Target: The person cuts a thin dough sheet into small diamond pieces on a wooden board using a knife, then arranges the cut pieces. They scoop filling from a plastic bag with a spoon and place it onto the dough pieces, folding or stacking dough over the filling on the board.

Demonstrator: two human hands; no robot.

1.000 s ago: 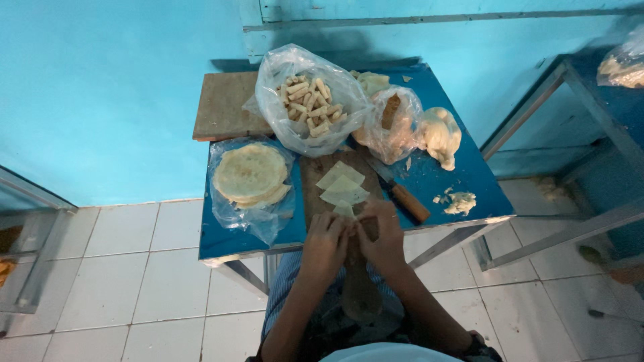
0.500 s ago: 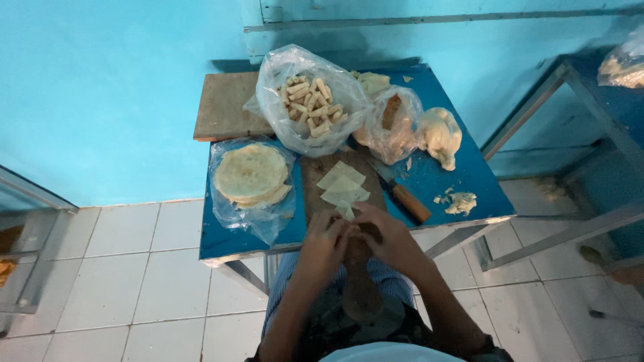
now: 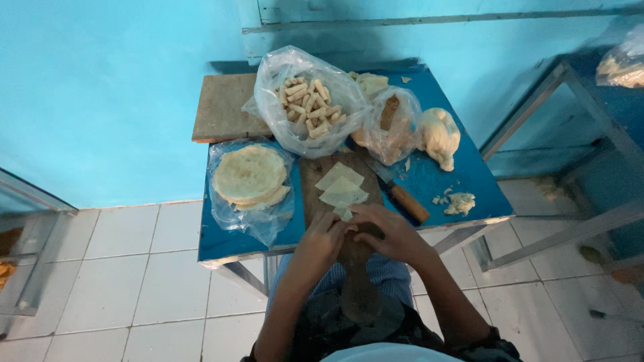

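Worktop (image 3: 429, 181) first: a blue-topped metal-framed one stands against the turquoise wall, with white floor tiles below and a second frame off to my right. At its far left corner lies a plain wooden board (image 3: 221, 107). Next in size is the big clear bag of small rolled pieces (image 3: 308, 107), pale little cylinders heaped inside, and just beside it to the right a smaller bag (image 3: 392, 127) with something brown in it. On the near left, on a plastic sheet, sits the stack of round flat wrappers (image 3: 249, 175). A lump of pale dough (image 3: 439, 134) rests at the right, with a few scraps of dough (image 3: 457, 201) nearer the edge. Down the middle runs the long cutting board (image 3: 315, 194), carrying the cut wrapper pieces (image 3: 342, 188), and a knife (image 3: 401, 194) with a wooden handle lies at an angle just to their right. My left hand (image 3: 320, 240) and right hand (image 3: 389, 231) meet at the near end of that board, fingers curled together and touching over one small wrapper piece (image 3: 344, 214), which I seem to be pinching between them; how much of it is already rolled I cannot tell, since my fingers hide it. I judge that I am at the rolling step, shaping one piece into a little cylinder like those in the big bag. The next move calls for light, even pressure from both sets of fingertips, so the thin sheet curls tight without tearing.
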